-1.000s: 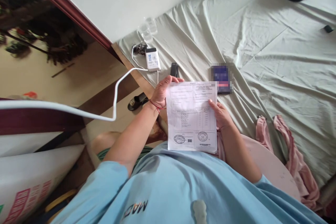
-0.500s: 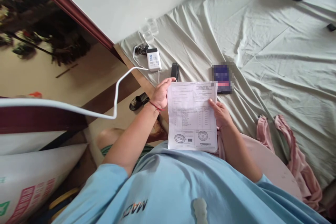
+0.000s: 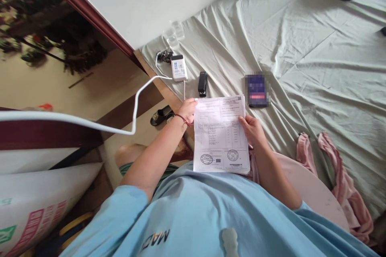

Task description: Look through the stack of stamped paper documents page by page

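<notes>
A stack of printed paper sheets [image 3: 221, 136], with round stamps near its lower edge, lies between my two hands just in front of my shirt. My left hand [image 3: 187, 110] grips its upper left corner, thumb on top. At the right edge, my right hand [image 3: 252, 129] holds the sheets with the thumb over the front and the fingers hidden behind. Just beyond the top edge of the papers, a black stapler [image 3: 202, 84] rests on the pale sheet.
A white power adapter [image 3: 179, 68] with a cable lies beside clear plastic cups [image 3: 174, 34]. A blurred-out phone-like device [image 3: 257, 89] is to the right. Pink cloth straps [image 3: 334, 168] hang over the bed sheet [image 3: 301, 68]. A white cable [image 3: 75, 120] crosses at left.
My left hand has slid slightly down from the top corner of the papers, and its fingers no longer reach in front of the stapler. The view has shifted a little.
</notes>
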### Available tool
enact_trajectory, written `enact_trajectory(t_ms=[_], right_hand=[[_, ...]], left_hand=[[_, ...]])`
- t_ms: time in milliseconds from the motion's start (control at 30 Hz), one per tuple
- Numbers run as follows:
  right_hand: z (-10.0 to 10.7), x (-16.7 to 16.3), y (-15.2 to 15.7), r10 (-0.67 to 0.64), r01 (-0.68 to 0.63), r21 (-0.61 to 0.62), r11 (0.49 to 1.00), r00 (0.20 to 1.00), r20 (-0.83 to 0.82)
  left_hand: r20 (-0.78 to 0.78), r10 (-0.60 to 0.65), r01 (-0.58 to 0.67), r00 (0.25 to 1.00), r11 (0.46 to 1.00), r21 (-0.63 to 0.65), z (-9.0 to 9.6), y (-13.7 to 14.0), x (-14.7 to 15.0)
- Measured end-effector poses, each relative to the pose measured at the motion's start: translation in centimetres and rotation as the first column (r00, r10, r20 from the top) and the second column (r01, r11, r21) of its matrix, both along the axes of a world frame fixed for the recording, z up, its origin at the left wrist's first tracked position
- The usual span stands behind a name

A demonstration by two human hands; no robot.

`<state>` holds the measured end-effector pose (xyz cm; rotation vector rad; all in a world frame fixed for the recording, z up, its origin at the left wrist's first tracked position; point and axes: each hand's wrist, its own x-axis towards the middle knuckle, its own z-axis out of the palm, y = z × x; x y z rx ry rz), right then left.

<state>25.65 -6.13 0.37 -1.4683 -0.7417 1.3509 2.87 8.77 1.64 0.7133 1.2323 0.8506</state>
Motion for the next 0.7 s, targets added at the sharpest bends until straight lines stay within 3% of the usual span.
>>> enact_trajectory(t_ms=[200,333,700], right_hand=[[-1.0,0.2,0.1,-0.005,0.003,0.008,1.000,0.965,0.262],[-0.8,0.2,0.1,0.008,-0.007,-0.005,1.000,0.969,0.246],[-1.1,0.3,0.3,-0.033,0.035,-0.001,0.999,0.958,0.286]], left_hand=[[-0.104,0.005,-0.001,0.995,0.999,0.040,0.5,0.9,0.4],[-0.098,-0.043,0.051,0.994,0.996,0.076,0.6,0.8,0.5],[-0.189,0.062,-0.050,0.980,0.997,0.067,-0.1,1.2,0.7]])
